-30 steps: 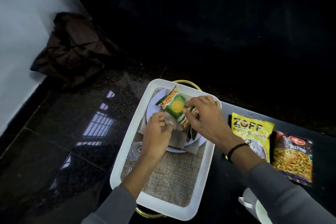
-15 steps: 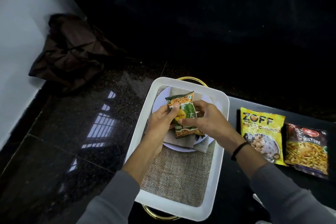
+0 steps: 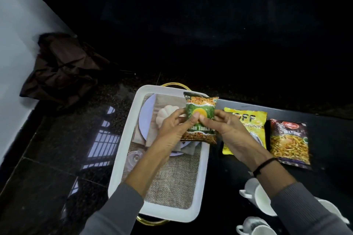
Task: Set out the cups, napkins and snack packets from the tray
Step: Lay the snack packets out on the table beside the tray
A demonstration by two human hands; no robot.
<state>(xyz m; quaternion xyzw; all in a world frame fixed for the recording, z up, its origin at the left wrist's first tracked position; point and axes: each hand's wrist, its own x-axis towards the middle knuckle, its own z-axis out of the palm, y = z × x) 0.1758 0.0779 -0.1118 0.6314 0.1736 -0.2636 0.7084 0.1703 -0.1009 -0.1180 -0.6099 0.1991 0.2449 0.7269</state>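
Observation:
A green and orange snack packet (image 3: 201, 109) is held upright above the right rim of the white tray (image 3: 125, 137). My left hand (image 3: 172, 129) grips its left side and my right hand (image 3: 227, 131) grips its right side. In the tray lie a white plate (image 3: 146, 118), beige napkins (image 3: 167, 100), a white scalloped object (image 3: 164, 115), a clear glass (image 3: 134, 157) and a burlap liner (image 3: 172, 181). On the dark table to the right lie a yellow snack packet (image 3: 252, 122) and a dark red snack packet (image 3: 289, 142). White cups (image 3: 257, 196) stand at the bottom right.
A crumpled dark brown cloth (image 3: 61, 68) lies on the glossy dark floor at the left, beside a white wall (image 3: 17, 30). The tray has gold handles (image 3: 172, 84) at both ends. The background beyond the table is dark.
Both hands have lifted the green packet from over the plate and carried it to the right, toward the tray's right rim. It now stands upright and uncovers the napkins and scalloped object.

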